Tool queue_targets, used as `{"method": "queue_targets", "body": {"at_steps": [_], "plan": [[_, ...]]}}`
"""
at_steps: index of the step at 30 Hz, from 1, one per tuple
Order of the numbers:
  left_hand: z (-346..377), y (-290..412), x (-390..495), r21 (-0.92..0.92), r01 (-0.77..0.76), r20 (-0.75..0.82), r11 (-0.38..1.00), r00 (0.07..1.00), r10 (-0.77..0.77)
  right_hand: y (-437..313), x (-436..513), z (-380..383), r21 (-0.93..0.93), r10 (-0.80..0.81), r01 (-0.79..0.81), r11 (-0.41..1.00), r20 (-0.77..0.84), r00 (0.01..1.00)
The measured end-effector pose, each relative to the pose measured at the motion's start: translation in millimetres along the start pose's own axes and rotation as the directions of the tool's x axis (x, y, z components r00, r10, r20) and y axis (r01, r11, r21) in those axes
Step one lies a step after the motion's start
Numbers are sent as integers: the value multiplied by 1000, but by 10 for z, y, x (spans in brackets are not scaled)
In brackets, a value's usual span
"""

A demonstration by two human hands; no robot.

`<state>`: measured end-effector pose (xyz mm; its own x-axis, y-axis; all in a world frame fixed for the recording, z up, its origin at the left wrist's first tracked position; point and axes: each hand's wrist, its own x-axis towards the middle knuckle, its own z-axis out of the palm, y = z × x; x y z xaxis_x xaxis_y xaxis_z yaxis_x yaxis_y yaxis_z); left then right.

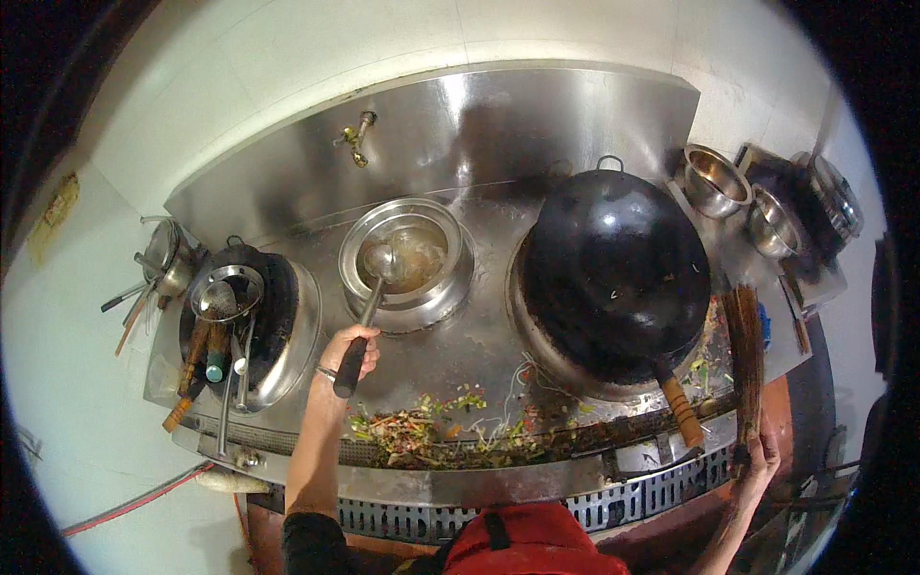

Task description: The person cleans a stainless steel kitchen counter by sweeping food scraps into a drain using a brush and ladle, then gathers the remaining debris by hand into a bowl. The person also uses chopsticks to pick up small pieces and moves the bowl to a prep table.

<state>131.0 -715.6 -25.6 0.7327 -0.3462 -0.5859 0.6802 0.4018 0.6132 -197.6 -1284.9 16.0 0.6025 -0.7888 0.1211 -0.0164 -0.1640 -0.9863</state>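
My left hand (353, 351) grips the dark handle of a metal ladle (369, 305). The ladle's bowl rests in cloudy liquid (420, 251) inside a round metal pot (447, 300) at the middle of the stainless steel range. On the right, my right hand (760, 454) holds a bundled bristle wok brush (744, 352), bristles pointing away from me. The brush is beside a large black wok (611, 266), turned underside up over the right burner. The wok's wooden handle (681, 410) points towards me.
Food scraps (402, 431) litter the range's front gutter. At left, a wok (280, 309) carries a strainer (226, 295) and several brushes. A brass tap (357, 144) juts from the backsplash. Metal bowls (719, 183) stand at the back right.
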Motion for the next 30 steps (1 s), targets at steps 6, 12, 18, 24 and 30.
{"method": "queue_targets", "body": {"at_steps": [6,12,18,24,30], "plan": [[-41,17,191,-235,144,373,961,926,-47,209,31,-103,-5,-34,34,999,-18,999],[214,-34,87,-418,140,439,897,896,64,-5,-135,-14,120,38,-35,992,-17,999],[577,119,-115,-392,116,454,912,887,82,-116,-201,-6,131,111,-100,986,-78,991],[1140,618,65,-87,338,632,937,746,-210,-69,-119,-119,166,124,-103,981,-124,984],[1953,842,850,21,314,455,949,843,-288,-148,209,-254,200,243,-218,955,-107,964]]}}
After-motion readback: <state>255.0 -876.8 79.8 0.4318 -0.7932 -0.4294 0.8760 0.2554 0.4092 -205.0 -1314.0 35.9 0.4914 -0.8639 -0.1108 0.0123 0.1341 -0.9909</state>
